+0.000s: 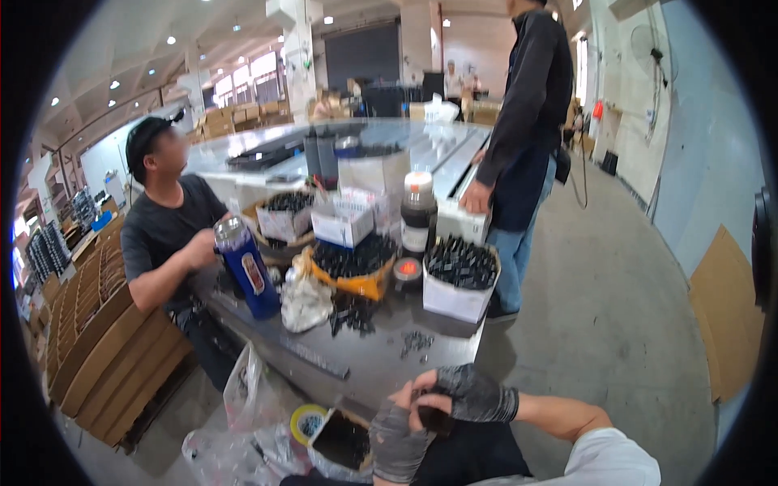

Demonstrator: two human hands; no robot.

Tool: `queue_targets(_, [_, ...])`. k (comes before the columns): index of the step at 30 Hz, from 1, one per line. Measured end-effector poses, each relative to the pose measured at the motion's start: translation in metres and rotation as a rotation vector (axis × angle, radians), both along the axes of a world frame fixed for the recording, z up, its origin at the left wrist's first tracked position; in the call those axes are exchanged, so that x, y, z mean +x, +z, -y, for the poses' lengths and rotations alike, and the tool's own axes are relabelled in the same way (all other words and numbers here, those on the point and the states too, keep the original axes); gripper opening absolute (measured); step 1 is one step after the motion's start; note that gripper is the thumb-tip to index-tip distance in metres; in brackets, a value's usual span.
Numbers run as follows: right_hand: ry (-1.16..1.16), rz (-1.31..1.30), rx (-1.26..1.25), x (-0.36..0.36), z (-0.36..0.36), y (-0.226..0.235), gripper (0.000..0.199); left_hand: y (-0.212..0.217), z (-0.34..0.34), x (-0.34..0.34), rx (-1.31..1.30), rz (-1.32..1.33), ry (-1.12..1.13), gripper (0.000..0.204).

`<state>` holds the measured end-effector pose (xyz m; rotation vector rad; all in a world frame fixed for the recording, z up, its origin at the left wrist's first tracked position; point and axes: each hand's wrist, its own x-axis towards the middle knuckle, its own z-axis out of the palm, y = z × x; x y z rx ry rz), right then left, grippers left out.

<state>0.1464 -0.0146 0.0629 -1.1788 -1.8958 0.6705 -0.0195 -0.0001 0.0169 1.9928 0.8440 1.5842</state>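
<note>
Across the metal table I see a filled white box and loose black parts, so work seems unfinished; left hand and right hand clasp a dark piece above the lap.

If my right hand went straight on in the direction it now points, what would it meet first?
Most likely your left hand: the right hand points leftward to it, and their fingers look very close, perhaps touching. The exact depth between them is unclear.
</note>
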Motion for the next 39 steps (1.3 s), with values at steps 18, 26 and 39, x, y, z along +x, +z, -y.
queue_targets(18, [-0.219,-0.279,0.207,-0.003,0.022,-0.033,0.019,-0.005,0.024,0.016,-0.196,0.010,0.079,0.030])
queue_targets(26, [-0.209,-0.211,0.129,0.005,0.024,-0.026,0.018,-0.011,0.021,0.024,-0.046,-0.161,0.123,0.027])
queue_targets(39, [-0.238,-0.411,-0.050,0.007,0.023,-0.027,0.011,0.000,0.023,0.025,-0.346,0.241,-0.004,0.020])
